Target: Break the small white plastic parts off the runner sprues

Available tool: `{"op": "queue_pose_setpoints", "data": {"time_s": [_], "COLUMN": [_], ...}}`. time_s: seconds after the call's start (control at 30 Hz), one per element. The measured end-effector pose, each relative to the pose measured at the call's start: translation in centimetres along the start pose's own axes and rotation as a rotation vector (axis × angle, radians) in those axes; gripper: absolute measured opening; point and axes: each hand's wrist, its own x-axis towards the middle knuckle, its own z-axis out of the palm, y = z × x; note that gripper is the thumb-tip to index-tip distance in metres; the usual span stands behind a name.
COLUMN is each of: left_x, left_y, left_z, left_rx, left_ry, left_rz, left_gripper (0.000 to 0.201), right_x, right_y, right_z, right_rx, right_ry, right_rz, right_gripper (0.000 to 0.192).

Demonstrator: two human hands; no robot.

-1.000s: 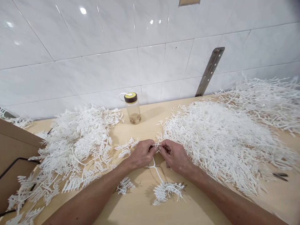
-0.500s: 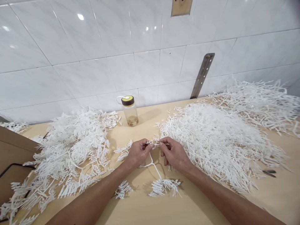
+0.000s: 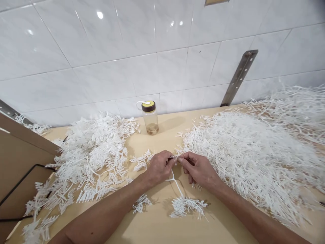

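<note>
My left hand (image 3: pixel 160 166) and my right hand (image 3: pixel 196 168) meet above the middle of the table, fingertips almost touching. Each is closed in a pinch on a white plastic branch (image 3: pixel 177 185), whose forked stem hangs below my left hand and ends in a bushy tuft (image 3: pixel 188 206) close to the table. The exact spot they pinch is small and partly covered by my fingers. Left of my left hand lies a loose white sprig (image 3: pixel 142 160). Another small tuft (image 3: pixel 142 203) shows beyond my left forearm.
White branch pieces form a large pile (image 3: pixel 251 152) at the right and another pile (image 3: pixel 99 149) at the left. A clear bottle (image 3: pixel 150 118) with a dark and yellow lid stands near the tiled wall. A cardboard box (image 3: pixel 22 169) is at the left edge; a metal bracket (image 3: pixel 239 78) leans on the wall.
The whole view has shifted, so things appear farther right. My left hand has turned slightly, back upward, and its fingers cover more of the branch. Both hands keep their pinch.
</note>
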Motion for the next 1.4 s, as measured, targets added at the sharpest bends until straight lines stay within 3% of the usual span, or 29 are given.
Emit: {"op": "queue_pose_setpoints", "data": {"time_s": [0.23,0.47,0.63,0.8,0.93,1.17,1.4], "left_x": [0.1,0.3,0.2,0.5,0.7,0.6,0.5], "left_y": [0.2,0.4,0.9,0.7,0.6,0.7,-0.5], "left_z": [-0.1,-0.3,-0.6,-0.4,-0.7,-0.8,0.2], "left_rx": [-0.05,-0.08,-0.282,-0.553,-0.67,-0.635,-0.49], "left_ry": [-0.021,-0.1,-0.175,-0.064,-0.018,-0.007,0.053], "left_rz": [-0.021,-0.113,-0.145,-0.273,-0.382,-0.331,-0.162], "left_gripper": [0.024,0.029,0.028,0.036,0.041,0.039,0.026], "right_x": [0.0,-0.3,0.1,0.2,0.0,-0.5,-0.3], "right_y": [0.1,-0.6,-0.3,-0.4,-0.5,-1.1,-0.9], "right_z": [0.2,0.6,0.7,0.6,0.7,0.3,0.2], "right_rx": [-0.022,-0.131,-0.161,-0.059,0.066,0.068,0.078], "right_ry": [0.03,0.064,0.179,0.18,0.171,0.002,-0.008], "right_rz": [0.03,-0.028,0.064,0.073,0.084,-0.076,-0.035], "right_gripper": [0.027,0.019,0.009,0.007,0.018,0.036,0.036]}}
